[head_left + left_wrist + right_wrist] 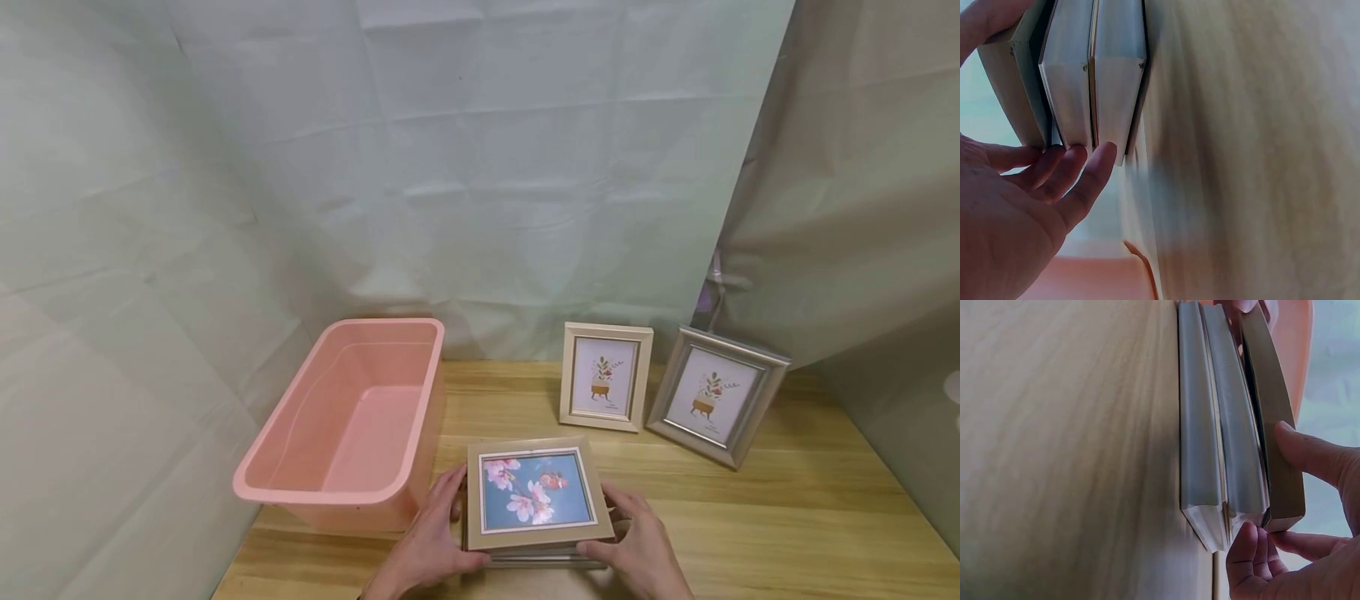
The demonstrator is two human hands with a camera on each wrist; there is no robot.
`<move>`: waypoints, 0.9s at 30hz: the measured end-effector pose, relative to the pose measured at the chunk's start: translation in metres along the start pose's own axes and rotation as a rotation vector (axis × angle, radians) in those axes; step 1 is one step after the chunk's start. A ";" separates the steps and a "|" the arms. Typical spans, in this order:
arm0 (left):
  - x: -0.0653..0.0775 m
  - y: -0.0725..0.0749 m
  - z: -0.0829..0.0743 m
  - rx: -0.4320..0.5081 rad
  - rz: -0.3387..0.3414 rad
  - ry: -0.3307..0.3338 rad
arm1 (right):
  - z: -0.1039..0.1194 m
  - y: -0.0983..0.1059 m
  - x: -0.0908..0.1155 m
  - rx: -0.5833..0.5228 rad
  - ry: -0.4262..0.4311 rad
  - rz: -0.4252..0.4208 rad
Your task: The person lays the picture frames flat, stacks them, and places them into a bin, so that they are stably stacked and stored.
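A tan picture frame (536,542) with a pink blossom print lies face up on top of a stack. Beneath it are two silver picture frames (1200,425), one upon the other, and a narrow dark gap shows under the tan one. My left hand (429,537) holds the stack's left end, thumb at the tan frame's near corner; its fingertips (1107,150) touch the sides of the silver frames. At the right end, my right hand (643,546) grips the tan frame's near corner between thumb and index finger. Its other fingers curl by the silver frames' ends.
A pink plastic tub (431,417) stands left of the stack on the wooden table (825,517). Behind, to the right, a cream picture frame (568,375) and a silver-grey picture frame (738,450) stand upright with plant prints. Pale cloth (525,167) hangs behind the table.
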State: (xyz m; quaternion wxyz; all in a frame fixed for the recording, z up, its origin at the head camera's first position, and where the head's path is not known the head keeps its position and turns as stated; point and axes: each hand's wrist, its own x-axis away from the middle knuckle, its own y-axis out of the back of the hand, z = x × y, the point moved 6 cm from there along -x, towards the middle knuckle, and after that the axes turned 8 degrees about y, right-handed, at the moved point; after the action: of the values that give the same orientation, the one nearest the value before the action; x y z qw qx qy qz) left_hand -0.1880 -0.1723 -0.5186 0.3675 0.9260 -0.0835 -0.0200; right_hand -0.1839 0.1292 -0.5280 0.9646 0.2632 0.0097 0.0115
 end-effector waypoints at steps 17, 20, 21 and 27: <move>0.000 -0.003 0.006 0.178 0.102 0.040 | 0.000 -0.001 -0.001 0.006 -0.016 0.039; -0.001 -0.003 0.008 0.241 0.106 0.061 | 0.004 0.005 -0.003 -0.010 0.000 0.045; -0.002 -0.003 0.009 0.260 0.106 0.066 | 0.006 0.009 -0.005 -0.019 0.003 0.036; -0.003 -0.004 0.012 0.284 0.102 0.075 | 0.025 0.044 -0.022 -0.052 0.123 -0.065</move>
State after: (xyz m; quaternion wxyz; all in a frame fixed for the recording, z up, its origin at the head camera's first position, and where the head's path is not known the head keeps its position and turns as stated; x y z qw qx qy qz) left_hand -0.1915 -0.1772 -0.5297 0.2360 0.9634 -0.1185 0.0453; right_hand -0.2062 0.1538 -0.4833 0.9686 0.2363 0.0773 -0.0034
